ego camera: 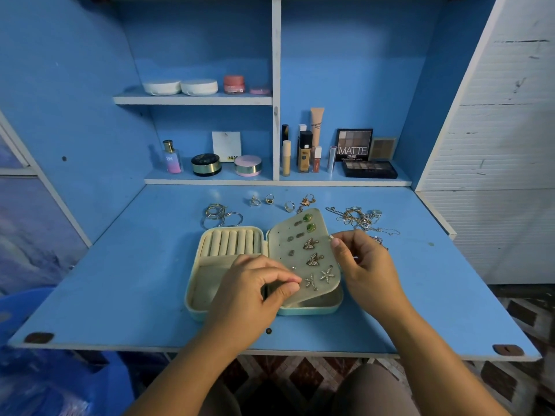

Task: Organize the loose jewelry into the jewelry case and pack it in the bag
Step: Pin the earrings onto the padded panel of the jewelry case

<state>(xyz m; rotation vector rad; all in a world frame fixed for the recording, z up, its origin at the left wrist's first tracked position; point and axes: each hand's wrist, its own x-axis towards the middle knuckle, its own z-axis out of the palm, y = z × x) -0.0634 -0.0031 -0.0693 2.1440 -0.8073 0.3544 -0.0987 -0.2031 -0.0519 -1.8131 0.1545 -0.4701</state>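
The jewelry case (pixel 264 271) lies open on the blue desk (pixel 135 265), just in front of me, its ring rolls (pixel 231 243) empty at the far left. Over its right half stands the earring panel (pixel 303 253), tilted up, with green studs, leaf pairs and two starfish earrings (pixel 319 279) pinned on it. My left hand (pixel 255 286) pinches at the panel's near left corner, close to the nearest starfish; whether a stud or backing sits between the fingertips I cannot tell. My right hand (pixel 360 265) grips the panel's right edge and steadies it.

I judge I am midway, fixing earrings. Beyond the case lie loose rings (pixel 270 200), bangles (pixel 220 216) to the far left and tangled chains (pixel 360 219) to the far right. Next, the rings want pressing between the rolls. No bag is in view.
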